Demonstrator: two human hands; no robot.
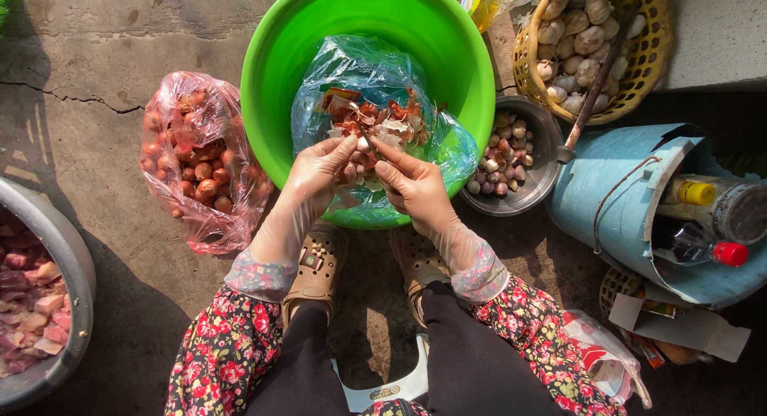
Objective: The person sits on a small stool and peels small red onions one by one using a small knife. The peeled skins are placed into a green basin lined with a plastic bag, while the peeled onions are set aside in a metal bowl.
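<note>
Both my hands wear thin clear plastic gloves and meet over the near rim of a big green basin [272, 81]. My left hand [319, 176] pinches a small shallot [361, 147] between thumb and fingers. My right hand [411, 188] holds a small knife [363, 127] whose blade points up toward the shallot. Inside the basin lies a blue-green plastic bag [351, 69] with a heap of reddish and white peelings [383, 120].
A pink bag of unpeeled shallots [200, 156] lies to the left. A metal bowl of peeled shallots [511, 156] and a yellow basket of garlic [587, 33] sit to the right. A blue bucket with bottles [631, 200] lies farther right. A metal bowl of meat chunks [32, 296] is at the left edge.
</note>
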